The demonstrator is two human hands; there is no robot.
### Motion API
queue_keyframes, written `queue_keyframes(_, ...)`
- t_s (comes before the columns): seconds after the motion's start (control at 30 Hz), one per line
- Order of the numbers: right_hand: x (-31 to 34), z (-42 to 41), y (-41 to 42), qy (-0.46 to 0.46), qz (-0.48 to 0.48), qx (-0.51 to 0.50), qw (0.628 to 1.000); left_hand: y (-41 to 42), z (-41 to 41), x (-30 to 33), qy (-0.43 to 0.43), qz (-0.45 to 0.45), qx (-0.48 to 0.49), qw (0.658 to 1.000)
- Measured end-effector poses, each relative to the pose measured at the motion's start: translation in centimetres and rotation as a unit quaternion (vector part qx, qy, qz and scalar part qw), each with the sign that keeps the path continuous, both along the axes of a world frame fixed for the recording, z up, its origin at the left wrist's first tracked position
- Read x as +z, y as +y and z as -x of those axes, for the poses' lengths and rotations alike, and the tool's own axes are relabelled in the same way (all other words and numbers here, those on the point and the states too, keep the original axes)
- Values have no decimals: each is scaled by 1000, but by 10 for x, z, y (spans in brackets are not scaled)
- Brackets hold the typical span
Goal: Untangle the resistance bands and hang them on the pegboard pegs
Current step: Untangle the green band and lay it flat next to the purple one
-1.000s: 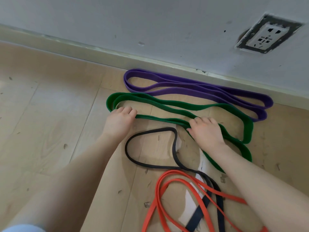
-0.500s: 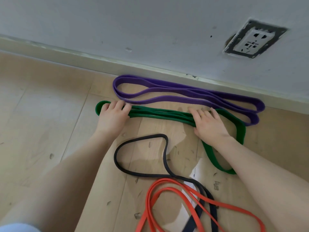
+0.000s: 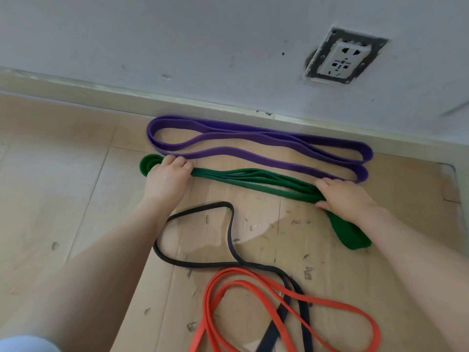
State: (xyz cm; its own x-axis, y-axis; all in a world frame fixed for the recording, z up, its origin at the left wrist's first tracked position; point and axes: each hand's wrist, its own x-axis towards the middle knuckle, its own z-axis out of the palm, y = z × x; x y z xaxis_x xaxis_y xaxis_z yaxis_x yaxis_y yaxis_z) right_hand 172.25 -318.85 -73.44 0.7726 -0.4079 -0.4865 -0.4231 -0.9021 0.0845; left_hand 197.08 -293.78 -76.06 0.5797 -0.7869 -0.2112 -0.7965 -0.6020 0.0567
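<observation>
A light wood-look floor (image 3: 63, 199) is running up to a pale skirting board (image 3: 76, 88) below a scuffed white wall (image 3: 177, 34), where a wall socket (image 3: 342, 58) is sitting in a rough, unfinished cutout. A flattened sheet of cardboard (image 3: 253, 224), scarred with small tears, is lying on the floor under most of the bands.

The purple band (image 3: 253, 137) is lying folded in long loops just beside the skirting. The green band (image 3: 253, 180) is stretching out just below it, its strands gathered into one narrow bundle. The left hand (image 3: 166, 180) is gripping the bundle near its left end, fingers curled over it, with a small loop poking out beyond the knuckles. The right hand (image 3: 347, 198) is closing round the right part of the bundle, and the folded tail is trailing out beneath the wrist; whether the thumb is wrapping fully under is hard to tell from this angle. The black band (image 3: 228, 217) is looping loosely on the cardboard nearer the person, crossing under the orange band (image 3: 253, 285) at the bottom.

Compared with half a second ago, the hands are standing farther apart, and the green band's open right-hand loop is now collapsed into a flat tail. The purple, black and orange bands are lying as before.
</observation>
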Motion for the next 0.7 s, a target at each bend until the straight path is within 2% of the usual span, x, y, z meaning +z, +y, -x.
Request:
queue_keyframes(0.07,-8,17,0,29,1,19,999,3,0,-3,4,-5,6,1000)
queue_keyframes(0.2,-3,37,-4,35,-5,-24,999,-1,6,0,20,-25,36,999)
queue_keyframes(0.33,8,33,-11,-3,9,-39,999,-12,8,4,18,-34,78,996)
queue_keyframes(0.43,8,24,-16,-46,75,-46,995,-13,7,6,30,2,101,994)
queue_keyframes(0.6,-18,23,-16,-75,111,-120,984,-13,10,1,65,75,147,984)
queue_keyframes(0.7,-20,14,-8,-68,133,-162,975,-18,11,2,61,67,175,980)
